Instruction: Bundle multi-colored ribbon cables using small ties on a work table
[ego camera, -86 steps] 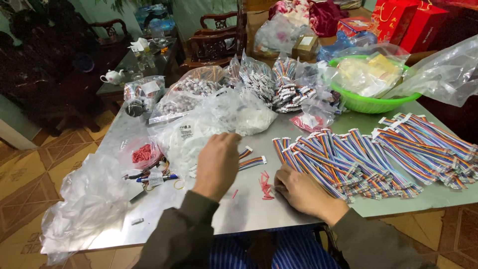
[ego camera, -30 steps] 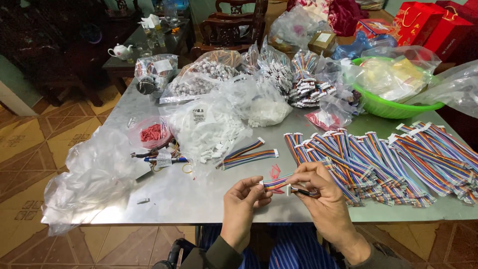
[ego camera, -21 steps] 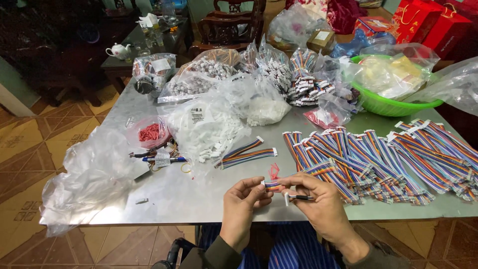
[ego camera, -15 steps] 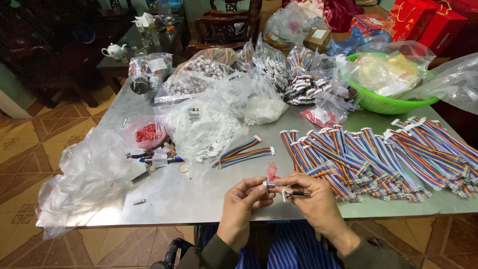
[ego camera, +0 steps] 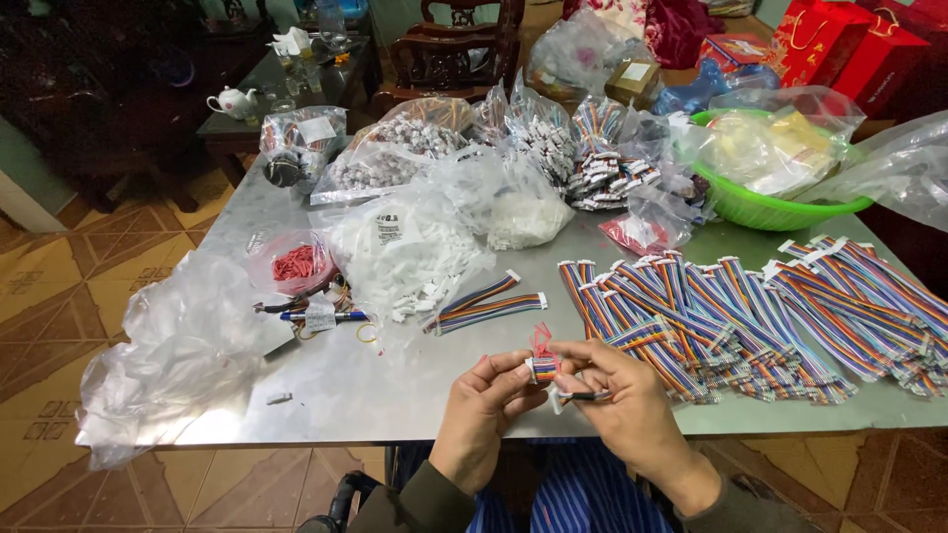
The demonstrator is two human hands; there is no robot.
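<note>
Over the near edge of the grey metal table, the left hand pinches a short rainbow-striped ribbon cable; the right hand grips its white connector end (partly hidden). A loose pinch could drop it off the edge.

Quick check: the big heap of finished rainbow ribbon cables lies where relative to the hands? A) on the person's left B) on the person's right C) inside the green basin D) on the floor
B: the ribbon cable heap spreads over the table to the right of the right hand and left hand.
</note>
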